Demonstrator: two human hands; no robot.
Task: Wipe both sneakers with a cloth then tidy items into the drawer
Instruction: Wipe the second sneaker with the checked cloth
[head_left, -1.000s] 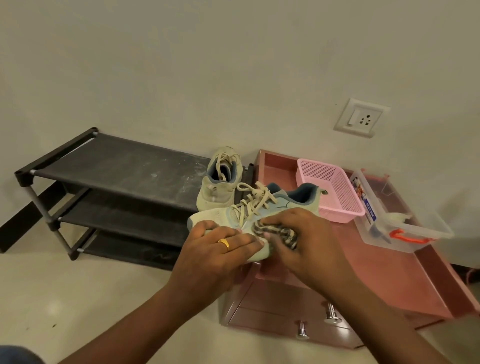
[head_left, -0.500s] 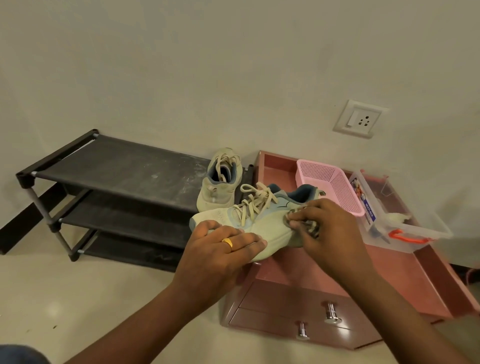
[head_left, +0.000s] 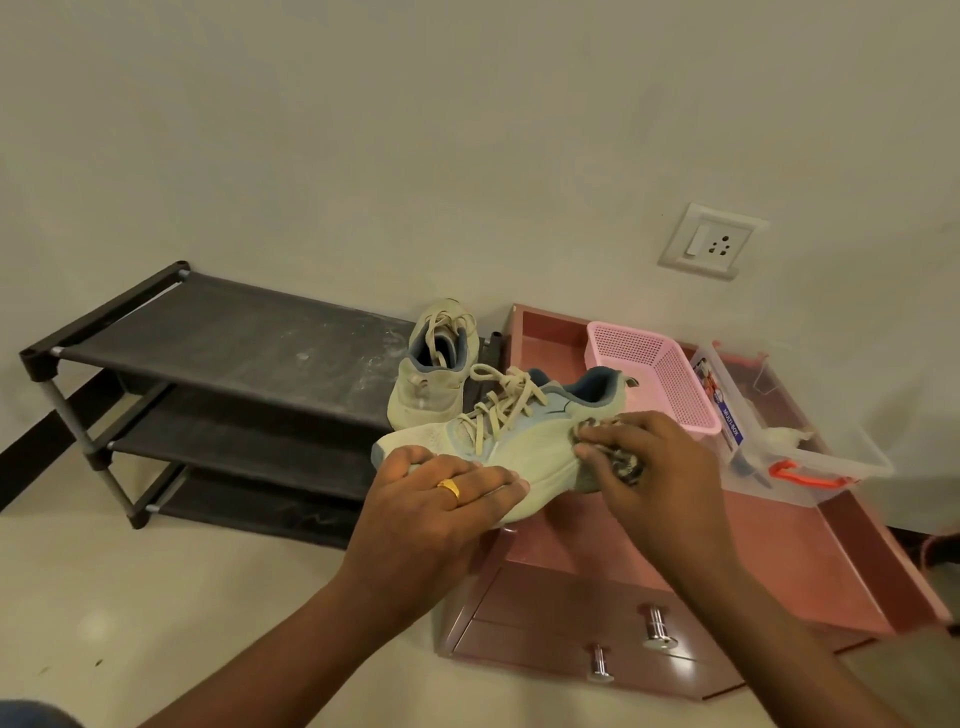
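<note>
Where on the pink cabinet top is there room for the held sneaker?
Free: front right of the cabinet top, before the clear box; also the top rack shelf left of the second sneaker. Crowded: the back, with pink basket.

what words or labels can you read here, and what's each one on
"MULTI-BOX": runs down the blue strip of the label on the clear plastic box.
The rest of that label, a picture and small print, is too blurred to read.
The held sneaker shows a small dark mark on its side, but no readable word.
</note>
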